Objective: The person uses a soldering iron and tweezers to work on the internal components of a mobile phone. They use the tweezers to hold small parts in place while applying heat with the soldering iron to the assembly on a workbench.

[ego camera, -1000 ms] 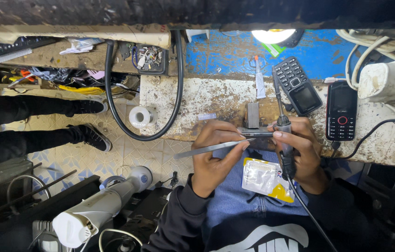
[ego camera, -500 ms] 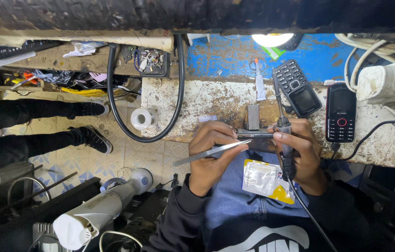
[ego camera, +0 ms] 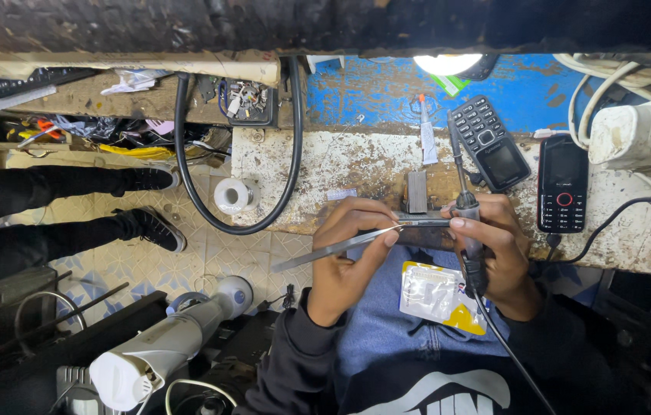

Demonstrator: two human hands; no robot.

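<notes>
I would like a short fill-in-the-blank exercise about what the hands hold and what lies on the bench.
1. The left hand holds metal ____ like a pen.
2. The right hand grips a soldering iron with a ____ cable.
3. Two ____ lie on the workbench beyond the right hand.
4. A clear packet with a ____ corner rests on the lap.

Missing words: tweezers; black; phones; yellow

A small phone-repair workshop was shown. A worn, stained tabletop [ego camera: 325, 165] with chipped blue paint was seen, on which two keypad phones [ego camera: 488, 143] (one black and red [ego camera: 563, 183]) were laid beside a small glue tube [ego camera: 425, 131]. A soldering iron [ego camera: 465, 219] was held over a small part. Tangled wires and tools [ego camera: 71, 134] were crammed on a shelf, and a solder spool [ego camera: 234, 194] was set at the edge.
</notes>
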